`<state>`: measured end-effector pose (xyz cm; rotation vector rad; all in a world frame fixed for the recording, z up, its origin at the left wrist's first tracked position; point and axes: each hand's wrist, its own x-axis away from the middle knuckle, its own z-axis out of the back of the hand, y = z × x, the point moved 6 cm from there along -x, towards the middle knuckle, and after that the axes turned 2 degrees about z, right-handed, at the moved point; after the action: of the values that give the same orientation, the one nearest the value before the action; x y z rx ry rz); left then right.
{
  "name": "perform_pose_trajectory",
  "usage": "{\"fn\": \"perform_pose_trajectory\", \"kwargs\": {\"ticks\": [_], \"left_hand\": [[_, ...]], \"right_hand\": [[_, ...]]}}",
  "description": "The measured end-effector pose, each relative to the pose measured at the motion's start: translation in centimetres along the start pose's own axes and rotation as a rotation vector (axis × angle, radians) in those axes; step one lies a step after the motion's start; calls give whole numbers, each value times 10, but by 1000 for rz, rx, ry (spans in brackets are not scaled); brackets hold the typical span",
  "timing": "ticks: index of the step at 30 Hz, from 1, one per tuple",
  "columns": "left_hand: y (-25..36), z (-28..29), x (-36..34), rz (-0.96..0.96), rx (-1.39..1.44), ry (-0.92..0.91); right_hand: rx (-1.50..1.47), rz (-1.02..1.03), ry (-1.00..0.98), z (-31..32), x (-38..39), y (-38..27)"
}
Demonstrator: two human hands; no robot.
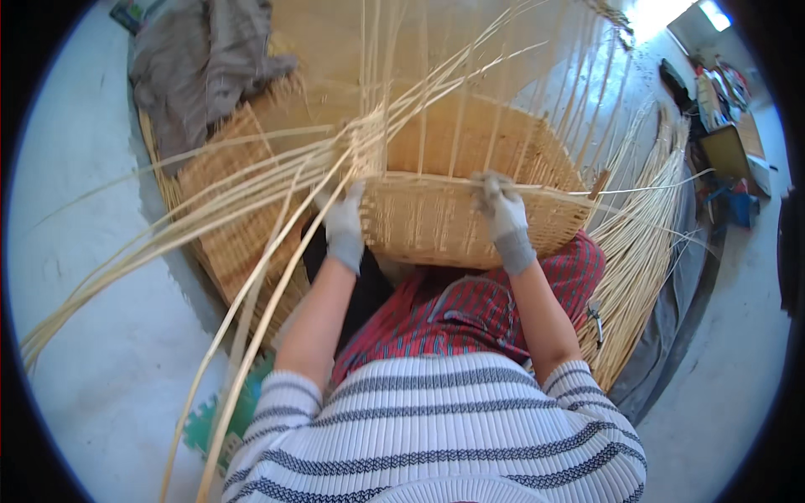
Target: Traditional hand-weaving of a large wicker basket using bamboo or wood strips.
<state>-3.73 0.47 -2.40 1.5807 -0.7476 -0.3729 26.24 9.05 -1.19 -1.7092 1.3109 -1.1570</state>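
A partly woven wicker basket (428,225) rests against my lap, its near wall facing me and tall upright stakes rising from its rim. My left hand (344,220), in a grey-white glove, is at the wall's left corner, where a bundle of long pale wicker strands (251,186) crosses it. Those strands partly hide its fingers, so I cannot make out its grip. Along the rim runs a thin wicker strand (436,178). My gloved right hand (503,210) is closed on that strand at the top of the near wall, right of the middle.
To the right lies a large sheaf of loose wicker rods (637,251) on dark cloth. A woven panel (231,197) and a grey-brown garment (197,67) lie to the left. Green foam matting (243,411) is at lower left. Assorted items, including a blue object (740,208), stand far right.
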Motion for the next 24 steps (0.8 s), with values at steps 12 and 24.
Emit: {"fn": "perform_pose_trajectory", "kwargs": {"ticks": [12, 24], "left_hand": [[-8, -117, 17, 386, -649, -849], [13, -126, 0, 282, -519, -836]], "right_hand": [[165, 411, -186, -48, -54, -68], [-217, 440, 88, 15, -9, -46]]}}
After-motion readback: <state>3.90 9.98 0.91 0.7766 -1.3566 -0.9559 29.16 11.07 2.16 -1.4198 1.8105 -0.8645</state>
